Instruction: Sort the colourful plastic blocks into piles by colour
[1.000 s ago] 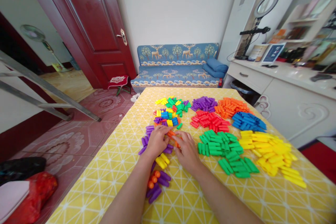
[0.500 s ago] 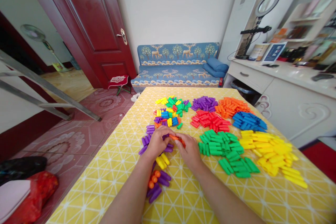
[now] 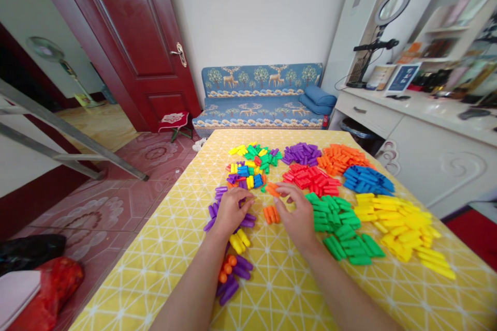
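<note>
My right hand (image 3: 298, 213) pinches a small cluster of orange plastic tubes (image 3: 272, 189) between thumb and fingertips. Just below it, another joined group of orange tubes (image 3: 271, 214) rests on the tablecloth. My left hand (image 3: 232, 210) is over the purple tubes, fingers curled with a small gap between thumb and index finger; I see nothing held in it. Purple tubes (image 3: 248, 220) show beneath and beside its fingers. Yellow tubes (image 3: 239, 240) lie by its wrist. Nearer me is a purple and orange assembly (image 3: 229, 274), its orange ends rounded.
Sorted piles cover the table's right side: green (image 3: 334, 217), yellow (image 3: 404, 222), red (image 3: 310, 179), blue (image 3: 368, 180), orange (image 3: 344, 158) and purple (image 3: 301, 153). Mixed-colour assemblies (image 3: 246, 173) lie beyond my left hand. A patterned sofa (image 3: 260, 98) stands past the table.
My hands, together on orange tubes before, have moved apart. An orange group now lies between them on the cloth, and my right hand has an orange cluster in its fingertips.
</note>
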Motion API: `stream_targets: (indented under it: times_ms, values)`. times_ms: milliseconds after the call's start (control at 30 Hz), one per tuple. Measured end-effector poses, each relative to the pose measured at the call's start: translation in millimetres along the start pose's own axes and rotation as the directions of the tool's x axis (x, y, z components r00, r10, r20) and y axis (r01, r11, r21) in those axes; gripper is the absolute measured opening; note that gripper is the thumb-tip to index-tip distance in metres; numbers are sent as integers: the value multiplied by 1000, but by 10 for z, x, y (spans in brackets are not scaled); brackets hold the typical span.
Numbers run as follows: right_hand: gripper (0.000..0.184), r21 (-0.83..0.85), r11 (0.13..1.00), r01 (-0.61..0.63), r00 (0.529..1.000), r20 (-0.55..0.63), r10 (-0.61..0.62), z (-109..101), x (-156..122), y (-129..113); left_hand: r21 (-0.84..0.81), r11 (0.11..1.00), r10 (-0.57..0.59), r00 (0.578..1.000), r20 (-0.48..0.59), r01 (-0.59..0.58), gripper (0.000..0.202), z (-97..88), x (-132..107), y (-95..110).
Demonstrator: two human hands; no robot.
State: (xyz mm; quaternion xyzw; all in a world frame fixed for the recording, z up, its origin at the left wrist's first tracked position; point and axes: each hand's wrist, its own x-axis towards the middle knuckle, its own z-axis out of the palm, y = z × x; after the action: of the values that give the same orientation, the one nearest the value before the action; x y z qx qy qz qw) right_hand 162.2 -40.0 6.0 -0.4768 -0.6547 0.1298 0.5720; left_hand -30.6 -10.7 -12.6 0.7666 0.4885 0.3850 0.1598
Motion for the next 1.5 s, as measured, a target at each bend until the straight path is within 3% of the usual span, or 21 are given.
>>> stream_targets:
  times_ms: [100, 167, 267, 400, 533, 667, 867, 967, 1033, 1133, 1267, 1400, 1500]
  values:
    - [18, -4, 997, -73, 992, -101, 73, -297, 321, 146, -5, 1000, -8, 1000, 1, 8, 13, 4, -3, -12]
    - [22, -65, 993, -98, 987, -131, 89, -551, 617, 365, -8, 1000, -7, 1000, -6, 7, 13, 14, -4, -32]
    - [22, -310, 943, -117, 987, -140, 77, -966, 1087, 844, -14, 1000, 0, 1000, -13, 0, 13, 29, -1, -59]
    - [18, -617, 784, -70, 998, -47, 51, -1416, 1541, 1480, -23, 1000, -9, 1000, -4, 9, 13, 24, 8, -50]
    - [12, -670, 740, -54, 999, -34, 43, -1589, 1710, 1807, -31, 999, -13, 1000, -12, 13, 15, 3, 15, -9]
    - [14, -692, 716, -97, 994, -27, 109, -1578, 1747, 1867, -30, 1000, -6, 1000, -13, 5, 16, -3, 15, 2]
    - [7, -749, 657, -88, 984, 38, 176, -1542, 1744, 1765, -40, 999, -12, 1000, -8, 12, 17, 11, 11, -26]
    - [11, -748, 663, -30, 990, 71, 126, -1424, 1684, 1589, -46, 999, -21, 1000, -1, 21, 16, 16, 12, -26]
    - [16, -697, 715, 61, 990, 136, 48, -1257, 1581, 1377, -46, 999, -24, 1000, -3, 24, 16, 14, 12, -21]
    - [18, -517, 833, 199, 960, 272, -60, -902, 1266, 929, -41, 999, -12, 1000, -10, 12, 15, 7, 9, -12]
    - [22, -391, 906, 165, 866, 496, 57, -427, 594, 297, -34, 999, -6, 1000, -12, 6, 15, 3, -1, -16]
    - [38, -531, 826, 191, 779, 593, 201, -137, 28, -92, -33, 999, 2, 1000, -15, -3, 16, 7, -10, -31]
    - [40, -596, 783, 179, 778, 573, 258, -31, -172, -165, -38, 999, 15, 1000, -25, -16, 16, 12, -13, -42]
